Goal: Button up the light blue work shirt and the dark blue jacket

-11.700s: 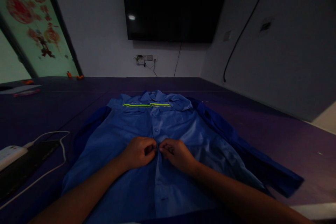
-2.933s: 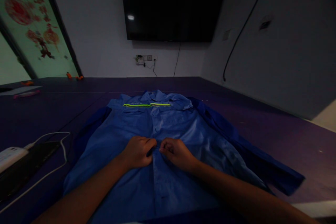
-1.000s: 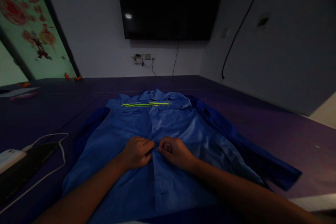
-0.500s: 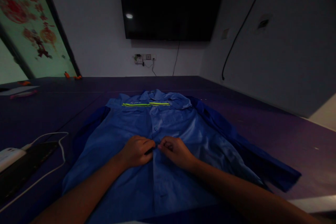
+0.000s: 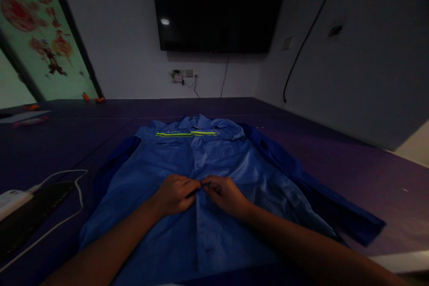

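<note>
A blue work shirt point(image 5: 231, 161) with darker blue sleeves lies face up, its collar pointing away from me. Yellow-green strips cross its chest, and a row of buttons runs down the front placket. Halfway down that placket, my left hand point(image 5: 177, 193) pinches the fabric edge from the left. My right hand point(image 5: 226, 192) meets it from the other side, thumb and fingers closed on the placket. The fingertips nearly touch each other. Whatever button lies between them is hidden by the fingers.
On the left lie a white power strip point(image 5: 15, 201), a dark flat object point(image 5: 36, 216) and a white cable point(image 5: 80, 192). Small orange objects point(image 5: 98, 99) sit by the far wall. A large black screen point(image 5: 221, 9) hangs above the dark purple surface point(image 5: 351, 165).
My right fingers have shifted slightly left and up, closing against the left fingertips at the placket. The shirt lies as before.
</note>
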`<state>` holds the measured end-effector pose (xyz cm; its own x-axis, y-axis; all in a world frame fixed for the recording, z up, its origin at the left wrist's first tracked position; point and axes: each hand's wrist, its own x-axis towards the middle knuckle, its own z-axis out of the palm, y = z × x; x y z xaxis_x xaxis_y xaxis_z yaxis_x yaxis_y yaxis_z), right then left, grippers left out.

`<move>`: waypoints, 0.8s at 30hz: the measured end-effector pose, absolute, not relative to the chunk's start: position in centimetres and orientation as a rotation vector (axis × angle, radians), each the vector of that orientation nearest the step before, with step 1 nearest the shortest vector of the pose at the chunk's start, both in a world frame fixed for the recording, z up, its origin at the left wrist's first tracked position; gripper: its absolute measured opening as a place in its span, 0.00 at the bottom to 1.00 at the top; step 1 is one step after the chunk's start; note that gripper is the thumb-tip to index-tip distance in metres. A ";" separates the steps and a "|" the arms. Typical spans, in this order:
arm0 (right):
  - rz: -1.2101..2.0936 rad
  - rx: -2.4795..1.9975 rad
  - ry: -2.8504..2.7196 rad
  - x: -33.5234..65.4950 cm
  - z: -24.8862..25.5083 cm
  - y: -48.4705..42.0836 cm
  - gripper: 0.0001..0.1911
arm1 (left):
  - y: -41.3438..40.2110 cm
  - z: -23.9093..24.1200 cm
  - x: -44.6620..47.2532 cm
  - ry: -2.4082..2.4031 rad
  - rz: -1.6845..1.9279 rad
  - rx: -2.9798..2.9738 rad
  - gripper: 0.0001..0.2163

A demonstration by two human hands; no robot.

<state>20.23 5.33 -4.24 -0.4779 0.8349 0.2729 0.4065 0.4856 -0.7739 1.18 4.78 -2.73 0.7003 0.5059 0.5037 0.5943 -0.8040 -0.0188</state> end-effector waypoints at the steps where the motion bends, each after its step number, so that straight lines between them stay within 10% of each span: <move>1: 0.834 -1.022 -2.087 20.2 -4.3 5.4 0.11 | 4.8 -2.7 1.2 -0.877 -0.728 -2.734 0.09; 24: 0.876 -1.030 -2.199 20.4 -3.6 5.5 0.12 | 4.4 -2.8 1.3 -0.639 -0.775 -2.575 0.11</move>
<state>20.42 5.49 -3.59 -0.5532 0.8082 0.2020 0.4478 0.4930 -0.7459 1.32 4.35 -2.82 0.7451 0.3124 0.5893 0.5193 -0.8262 -0.2185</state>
